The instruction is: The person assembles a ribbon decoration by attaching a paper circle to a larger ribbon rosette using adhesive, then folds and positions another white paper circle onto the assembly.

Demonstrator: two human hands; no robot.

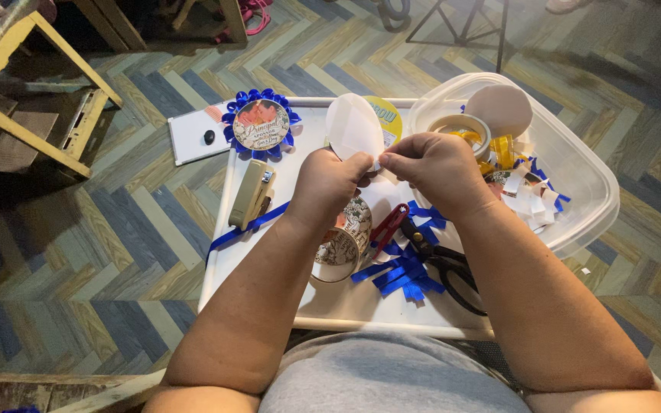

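Here, left hand (329,183) and right hand (430,164) both pinch white paper disc (353,126), fingers closed on its lower edge | disc held above white tray (269,252) | stapler (251,194) on tray, left | scissors (441,260), blue ribbon pieces (401,275) on tray, below the hands | clear plastic tub (575,183) right of tray

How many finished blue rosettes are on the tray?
1: the blue rosette lies at the tray's far left corner, beyond the stapler. Others may hide under the hands.
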